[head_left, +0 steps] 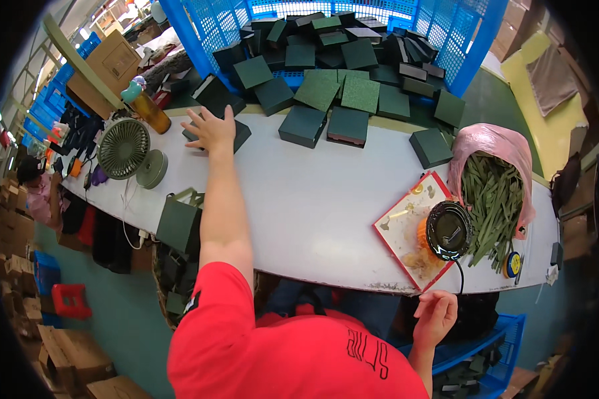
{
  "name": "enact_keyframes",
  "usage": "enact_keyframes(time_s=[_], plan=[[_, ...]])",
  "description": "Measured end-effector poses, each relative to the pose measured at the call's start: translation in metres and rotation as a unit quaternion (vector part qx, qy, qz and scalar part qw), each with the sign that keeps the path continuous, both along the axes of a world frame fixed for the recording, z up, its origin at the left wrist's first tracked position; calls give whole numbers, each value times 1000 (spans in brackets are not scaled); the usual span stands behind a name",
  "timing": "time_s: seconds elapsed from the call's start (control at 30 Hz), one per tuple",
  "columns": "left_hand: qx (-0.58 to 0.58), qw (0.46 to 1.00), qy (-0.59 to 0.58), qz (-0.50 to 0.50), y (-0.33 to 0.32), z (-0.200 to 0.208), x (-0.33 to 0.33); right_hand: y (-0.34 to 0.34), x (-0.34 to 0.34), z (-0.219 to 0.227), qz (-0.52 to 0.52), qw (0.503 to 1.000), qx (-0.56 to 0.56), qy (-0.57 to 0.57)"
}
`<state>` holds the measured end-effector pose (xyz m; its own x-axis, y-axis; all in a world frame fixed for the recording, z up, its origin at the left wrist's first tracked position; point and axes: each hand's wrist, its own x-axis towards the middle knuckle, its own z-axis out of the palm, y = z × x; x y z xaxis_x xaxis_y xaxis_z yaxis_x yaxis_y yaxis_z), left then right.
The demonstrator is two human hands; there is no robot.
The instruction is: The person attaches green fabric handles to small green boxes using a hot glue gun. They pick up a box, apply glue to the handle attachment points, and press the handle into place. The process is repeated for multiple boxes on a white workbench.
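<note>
My left hand [210, 131] reaches to the far left of the white table, its fingers spread wide. It is over a dark green box [242, 135], partly hidden beneath it; whether they touch I cannot tell. Another dark box [218, 97] lies just beyond the fingertips. My right hand [438, 315] is at the table's front edge, fingers half curled and thumb apart, with nothing visible in it. Closest to it are a red-edged white board [406, 229], stained brown, and a glossy black round dish [448, 230] with a black cord, tilted above something orange.
A blue crate [446, 43] at the back spills many green boxes [318, 91] onto the table. On the right, a pink bag [496, 137] holds green strips [489, 193]. A fan [124, 149] and an amber bottle [152, 114] stand left. Another blue crate [512, 346] is below right.
</note>
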<state>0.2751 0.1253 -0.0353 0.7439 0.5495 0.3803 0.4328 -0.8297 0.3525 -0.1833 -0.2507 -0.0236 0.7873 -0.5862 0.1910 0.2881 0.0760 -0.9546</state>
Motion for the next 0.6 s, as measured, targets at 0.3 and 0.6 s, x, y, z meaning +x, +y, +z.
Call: enact_keyframes(time_s=[0.3,0.6], plan=[[-29,996,-79,-24,34,-33,-54,-1,8,-10,-13,999,17,41],[-138,943,-278,-117,107,1,-156,3,14,-7,17,998,18,52]])
